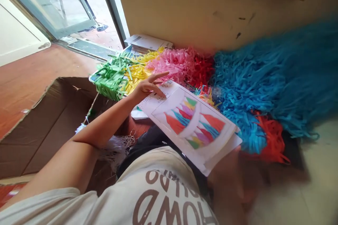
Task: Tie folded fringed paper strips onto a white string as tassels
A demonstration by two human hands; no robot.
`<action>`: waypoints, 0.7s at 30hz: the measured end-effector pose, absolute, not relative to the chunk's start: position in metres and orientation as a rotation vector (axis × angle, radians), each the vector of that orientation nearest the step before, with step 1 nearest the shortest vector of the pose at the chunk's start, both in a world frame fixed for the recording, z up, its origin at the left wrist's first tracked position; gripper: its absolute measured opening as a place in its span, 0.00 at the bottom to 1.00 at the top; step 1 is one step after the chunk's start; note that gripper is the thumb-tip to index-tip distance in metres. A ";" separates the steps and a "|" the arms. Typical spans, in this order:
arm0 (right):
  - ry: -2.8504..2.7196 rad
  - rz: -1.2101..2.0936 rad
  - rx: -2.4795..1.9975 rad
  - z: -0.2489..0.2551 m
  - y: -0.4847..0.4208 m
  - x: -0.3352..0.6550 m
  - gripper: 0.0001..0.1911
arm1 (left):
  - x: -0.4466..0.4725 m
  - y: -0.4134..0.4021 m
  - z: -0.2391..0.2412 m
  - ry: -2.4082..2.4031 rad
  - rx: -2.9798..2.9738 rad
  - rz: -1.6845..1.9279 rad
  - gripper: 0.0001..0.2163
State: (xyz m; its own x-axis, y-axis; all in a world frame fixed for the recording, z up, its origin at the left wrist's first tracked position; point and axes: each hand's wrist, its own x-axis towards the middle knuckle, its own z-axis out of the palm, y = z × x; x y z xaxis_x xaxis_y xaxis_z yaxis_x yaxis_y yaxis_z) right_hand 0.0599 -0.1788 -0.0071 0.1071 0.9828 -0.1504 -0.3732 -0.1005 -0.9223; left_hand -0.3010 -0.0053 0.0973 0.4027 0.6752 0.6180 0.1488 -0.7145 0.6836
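Observation:
A stack of white paper sheets [192,119] lies across my lap, its top sheet printed with a picture of coloured tassels. My left hand [148,87] reaches forward with fingers spread, and its fingertips rest on the far corner of the sheets, next to the yellow fringe [137,72]. My right hand [232,179] is blurred at the near right corner of the stack and appears to grip it from below. Piles of cut paper fringe lie just beyond the sheets: green [112,75], pink [176,64], red and a large blue heap [277,74].
An open cardboard box [44,123] stands at my left, with white tassels [116,147] beside it. Orange-red fringe [271,137] lies under the blue heap. More papers [148,42] sit by the cream wall [211,7]. A glass door [52,3] is at the far left.

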 end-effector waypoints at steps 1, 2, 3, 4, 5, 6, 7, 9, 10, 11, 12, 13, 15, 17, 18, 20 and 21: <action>-0.728 1.384 -1.036 -0.004 -0.174 0.054 0.37 | -0.307 0.001 0.099 0.725 2.111 1.307 0.13; -0.690 1.394 -1.007 -0.001 -0.169 0.047 0.36 | -0.314 0.007 0.102 0.743 2.109 1.315 0.14; -0.666 1.376 -1.002 0.004 -0.164 0.041 0.34 | -0.320 0.014 0.107 0.758 2.123 1.314 0.15; -0.665 1.330 -1.023 0.008 -0.159 0.034 0.31 | -0.327 0.022 0.113 0.773 2.158 1.296 0.17; -0.681 1.267 -1.063 0.013 -0.154 0.026 0.28 | -0.334 0.031 0.121 0.803 2.210 1.270 0.18; -0.709 1.186 -1.114 0.018 -0.148 0.018 0.25 | -0.341 0.038 0.130 0.860 2.271 1.245 0.19; -0.746 1.086 -1.169 0.022 -0.142 0.010 0.23 | -0.347 0.043 0.140 0.947 2.329 1.230 0.21; -0.834 0.883 -1.265 0.028 -0.132 -0.011 0.22 | -0.350 0.040 0.156 1.155 2.412 1.269 0.24; -0.870 0.806 -1.310 0.030 -0.127 -0.022 0.23 | -0.345 0.030 0.159 1.238 2.433 1.307 0.25; -0.896 0.755 -1.353 0.031 -0.123 -0.035 0.24 | -0.336 0.016 0.158 1.258 2.455 1.364 0.24; -0.919 0.731 -1.388 0.031 -0.120 -0.048 0.25 | -0.323 -0.002 0.152 1.253 2.486 1.396 0.25; -0.941 0.717 -1.412 0.031 -0.117 -0.061 0.27 | -0.308 -0.021 0.141 1.236 2.542 1.335 0.27; -1.004 0.678 -1.426 0.029 -0.113 -0.082 0.28 | -0.277 -0.057 0.112 1.195 2.703 1.162 0.32; -1.096 0.635 -1.403 0.028 -0.112 -0.096 0.29 | -0.254 -0.079 0.081 1.312 2.732 1.146 0.31; -1.136 0.627 -1.390 0.027 -0.111 -0.099 0.29 | -0.248 -0.084 0.068 1.343 2.737 1.159 0.32; -1.185 0.632 -1.375 0.025 -0.110 -0.103 0.28 | -0.242 -0.084 0.051 1.378 2.722 1.230 0.33; -1.197 0.634 -1.372 0.023 -0.109 -0.104 0.28 | -0.242 -0.081 0.046 1.372 2.716 1.270 0.33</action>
